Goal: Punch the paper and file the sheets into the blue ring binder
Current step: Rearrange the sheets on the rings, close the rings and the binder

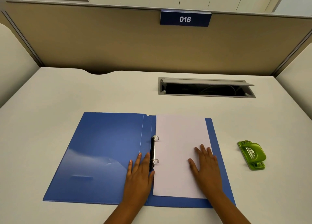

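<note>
The blue ring binder (104, 154) lies open and flat on the desk. White sheets (179, 142) rest on its right half, threaded on the two metal rings (154, 149), which look closed. My left hand (140, 171) lies flat with fingers apart on the spine, just left of the rings. My right hand (205, 164) presses flat on the lower right of the sheets. Neither hand holds anything. The green hole punch (251, 154) sits on the desk to the right of the binder, apart from both hands.
The white desk (50, 92) is enclosed by beige partition walls. An open cable hatch (206, 88) is sunk into the desk behind the binder. A blue sign reading 016 (185, 19) hangs on the back partition.
</note>
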`<state>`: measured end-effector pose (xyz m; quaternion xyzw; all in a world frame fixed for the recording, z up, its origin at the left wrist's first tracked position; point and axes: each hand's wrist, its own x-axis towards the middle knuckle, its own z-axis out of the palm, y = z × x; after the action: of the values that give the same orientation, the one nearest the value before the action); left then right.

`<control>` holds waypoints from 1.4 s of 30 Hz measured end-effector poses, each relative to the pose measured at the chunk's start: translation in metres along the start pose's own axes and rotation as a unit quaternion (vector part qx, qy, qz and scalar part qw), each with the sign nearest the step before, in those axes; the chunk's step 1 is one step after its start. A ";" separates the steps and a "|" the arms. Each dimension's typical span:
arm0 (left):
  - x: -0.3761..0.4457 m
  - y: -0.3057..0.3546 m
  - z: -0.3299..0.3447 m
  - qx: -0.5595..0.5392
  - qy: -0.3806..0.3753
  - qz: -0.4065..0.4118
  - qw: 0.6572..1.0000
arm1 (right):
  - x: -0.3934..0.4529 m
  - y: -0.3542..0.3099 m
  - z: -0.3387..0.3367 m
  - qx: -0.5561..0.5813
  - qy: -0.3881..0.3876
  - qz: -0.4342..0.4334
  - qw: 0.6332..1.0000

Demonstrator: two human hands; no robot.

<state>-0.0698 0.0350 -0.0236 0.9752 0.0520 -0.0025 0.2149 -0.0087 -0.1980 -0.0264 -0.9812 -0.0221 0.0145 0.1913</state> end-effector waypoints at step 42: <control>0.023 0.033 -0.027 -0.095 0.003 -0.217 0.972 | 0.108 -0.145 -0.030 -0.113 -0.260 -0.346 0.894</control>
<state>-0.0438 0.0193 0.0142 0.9157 0.2628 -0.0410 0.3011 0.0947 -0.0695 0.0539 -0.8877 -0.4108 0.1992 0.0593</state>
